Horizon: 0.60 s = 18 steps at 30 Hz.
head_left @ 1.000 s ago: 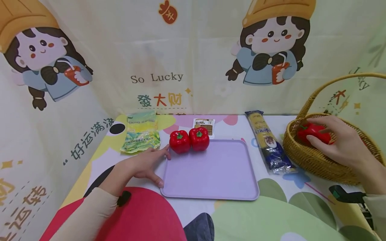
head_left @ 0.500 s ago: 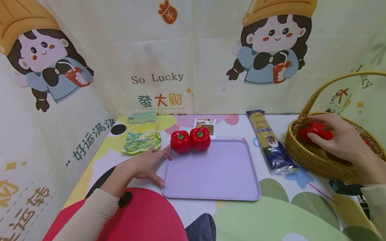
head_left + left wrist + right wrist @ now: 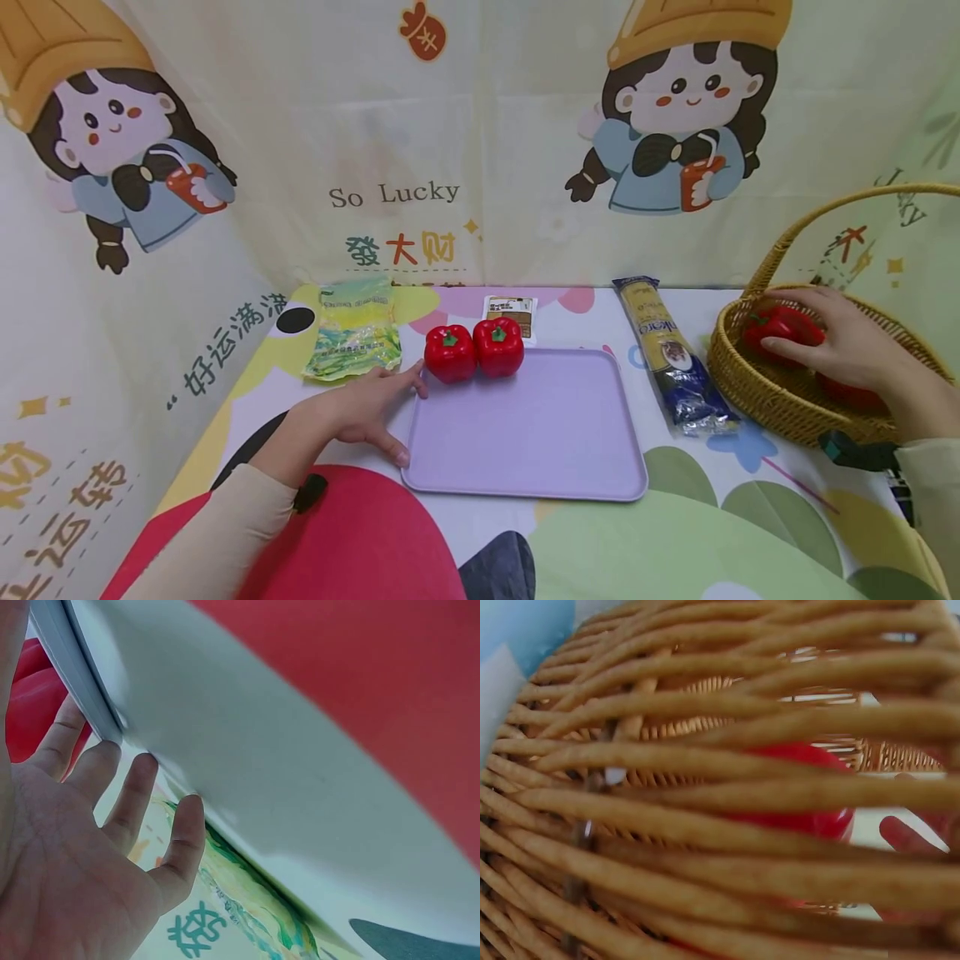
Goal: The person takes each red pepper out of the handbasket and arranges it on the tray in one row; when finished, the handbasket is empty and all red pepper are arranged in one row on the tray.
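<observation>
In the head view my right hand reaches into the wicker basket at the right, thumb and fingers around a red bell pepper with a green stem. Another red bell pepper lies lower in the basket, partly covered by the wrist. The basket's weave fills the right wrist view and hides that hand. My left hand has its fingers spread along the left edge of the lilac tray. Two red bell peppers sit side by side at the tray's far left corner.
A long blue and gold packet lies between tray and basket. Behind the left hand is a yellow-green bag, and a small brown and white sachet lies behind the peppers. A printed cloth backdrop stands at the table's back.
My right hand's fingers have closed in around the bell pepper inside the basket. More of the other pepper shows beneath the wrist. The left hand and the tray have stayed put.
</observation>
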### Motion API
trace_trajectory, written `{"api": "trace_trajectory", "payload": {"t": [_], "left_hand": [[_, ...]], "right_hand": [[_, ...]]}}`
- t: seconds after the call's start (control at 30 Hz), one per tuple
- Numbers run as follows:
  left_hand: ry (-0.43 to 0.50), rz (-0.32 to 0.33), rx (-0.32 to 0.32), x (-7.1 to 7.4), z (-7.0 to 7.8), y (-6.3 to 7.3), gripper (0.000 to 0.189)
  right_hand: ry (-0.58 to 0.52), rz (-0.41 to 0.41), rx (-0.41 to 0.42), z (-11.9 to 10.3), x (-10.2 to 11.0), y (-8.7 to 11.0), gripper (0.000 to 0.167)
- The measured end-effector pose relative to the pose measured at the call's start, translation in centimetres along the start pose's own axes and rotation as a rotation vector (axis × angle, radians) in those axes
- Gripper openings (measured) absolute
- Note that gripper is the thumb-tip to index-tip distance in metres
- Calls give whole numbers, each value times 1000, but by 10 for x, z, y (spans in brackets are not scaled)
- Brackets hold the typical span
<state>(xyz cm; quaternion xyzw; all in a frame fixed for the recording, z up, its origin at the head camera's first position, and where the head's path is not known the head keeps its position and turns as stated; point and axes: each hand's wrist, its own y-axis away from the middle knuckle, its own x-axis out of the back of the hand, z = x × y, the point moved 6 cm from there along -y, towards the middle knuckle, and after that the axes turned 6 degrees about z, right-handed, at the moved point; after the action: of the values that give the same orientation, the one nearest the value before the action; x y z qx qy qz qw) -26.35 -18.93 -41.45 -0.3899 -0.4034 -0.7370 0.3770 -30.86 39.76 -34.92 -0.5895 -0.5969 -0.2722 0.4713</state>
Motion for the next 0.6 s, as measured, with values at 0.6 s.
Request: {"api": "trace_trajectory", "payload": {"t": [0.6], "left_hand": [[-4,5,15,1,3,1,88]], "right_hand": [[25,-88,60,16,-14,1,64]]}}
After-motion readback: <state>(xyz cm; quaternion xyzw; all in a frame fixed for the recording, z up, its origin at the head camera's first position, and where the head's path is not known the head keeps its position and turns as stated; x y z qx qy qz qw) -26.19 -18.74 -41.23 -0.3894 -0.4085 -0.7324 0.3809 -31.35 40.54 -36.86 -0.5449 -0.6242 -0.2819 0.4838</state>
